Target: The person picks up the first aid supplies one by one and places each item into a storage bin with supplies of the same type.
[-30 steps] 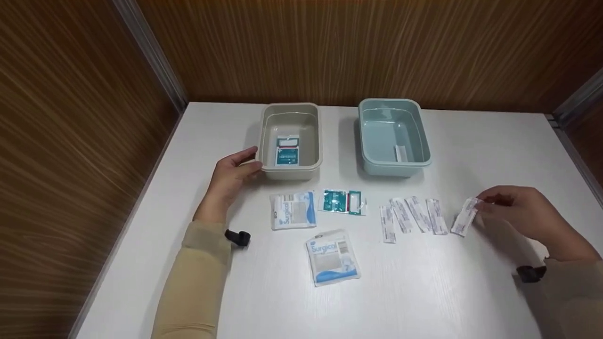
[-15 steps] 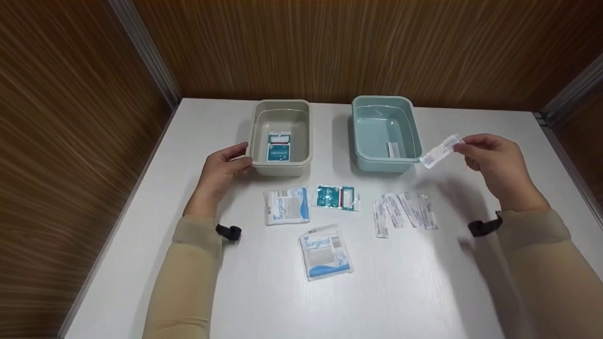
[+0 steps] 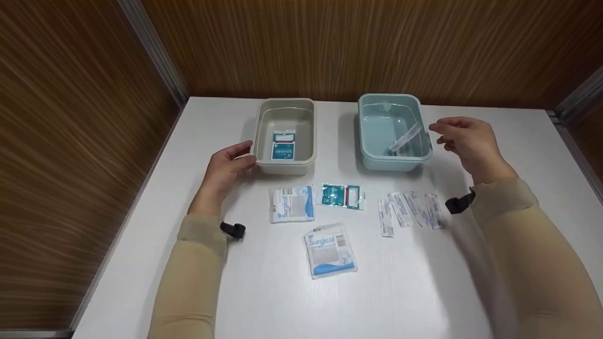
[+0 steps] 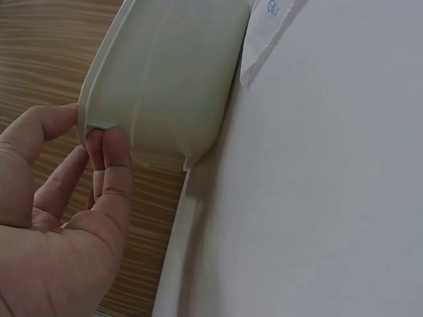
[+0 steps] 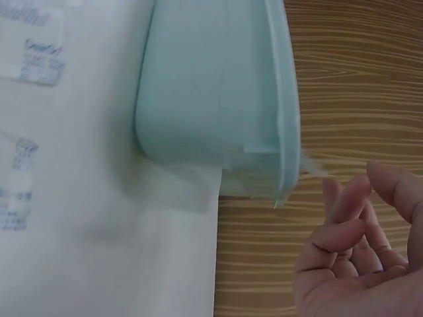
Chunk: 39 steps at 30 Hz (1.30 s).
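My left hand [image 3: 224, 172] pinches the left rim of a beige plastic box [image 3: 285, 168], thumb and fingers on either side of the lip in the left wrist view. Inside that box lies a teal and white sachet [image 3: 283, 146]. Right of it stands a light blue box [image 3: 395, 163]. A thin white wrapped bandage strip [image 3: 406, 137] is slanted inside it, blurred, partly over another strip. Just beyond the blue box's right rim is my right hand [image 3: 468, 141], its fingertips apart from the strip and loosely bent, with nothing between them in the right wrist view.
Several wrapped bandage strips [image 3: 414, 208] lie in a row in front of the blue box. Another teal sachet [image 3: 341, 196] and two white-blue packets printed "Surgical", one nearer the beige box [image 3: 292, 204], one nearer me [image 3: 330, 250], lie on the white table [image 3: 282, 306].
My right hand has picked up the rightmost bandage strip, carried it up and left to the blue box, and let it go. My left hand stays at the beige box.
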Tool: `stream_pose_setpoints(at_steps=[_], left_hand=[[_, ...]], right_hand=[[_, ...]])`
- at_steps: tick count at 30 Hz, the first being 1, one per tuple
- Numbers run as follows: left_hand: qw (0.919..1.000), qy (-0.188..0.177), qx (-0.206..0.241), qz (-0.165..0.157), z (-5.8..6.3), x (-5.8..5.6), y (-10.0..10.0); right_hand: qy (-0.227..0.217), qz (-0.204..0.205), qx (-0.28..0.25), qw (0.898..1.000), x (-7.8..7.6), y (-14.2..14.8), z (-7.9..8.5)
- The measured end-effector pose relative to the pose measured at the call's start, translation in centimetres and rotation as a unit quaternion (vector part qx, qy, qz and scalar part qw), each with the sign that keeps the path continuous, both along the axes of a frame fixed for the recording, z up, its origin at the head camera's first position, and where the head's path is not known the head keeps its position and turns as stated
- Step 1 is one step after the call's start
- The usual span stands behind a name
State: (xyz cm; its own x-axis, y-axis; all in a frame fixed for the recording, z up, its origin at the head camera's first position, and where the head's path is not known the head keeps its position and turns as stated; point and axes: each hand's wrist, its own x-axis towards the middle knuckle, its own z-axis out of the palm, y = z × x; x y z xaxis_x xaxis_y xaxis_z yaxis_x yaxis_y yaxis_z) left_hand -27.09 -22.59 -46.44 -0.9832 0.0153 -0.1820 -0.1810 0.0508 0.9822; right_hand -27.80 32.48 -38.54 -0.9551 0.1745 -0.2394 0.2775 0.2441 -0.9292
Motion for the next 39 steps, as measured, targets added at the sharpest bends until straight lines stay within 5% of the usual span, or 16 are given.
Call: stream_pose_setpoints(at_steps=[9, 19, 27, 32, 39], left_hand=[[0.9997, -0.006, 0.022, 0.001, 0.0, -0.1, 0.0], [0.9999, -0.002, 0.014, 0.005, 0.2, -0.2, -0.2], [0.9997, -0.011, 0.019, -0.002, -0.2, 0.0, 0.3], [0.9998, -0.012, 0.014, 0.003, -0.3, 0.1, 0.2], [0.9999, -0.013, 0.001, 0.006, 0.0, 0.2, 0.2]], right_hand=[[0.032, -0.002, 0.121, 0.992, 3.0, 2.8, -0.5], [0.099, 0.023, 0.141, 0.985, 7.2, 4.2, -1.0], [0.131, 0.048, 0.179, 0.974, 10.3, 4.3, -3.3], [0.126, 0.119, 0.244, 0.954, 10.2, 4.2, -4.3], [0.117, 0.221, 0.247, 0.936, 10.1, 3.6, -4.8]])
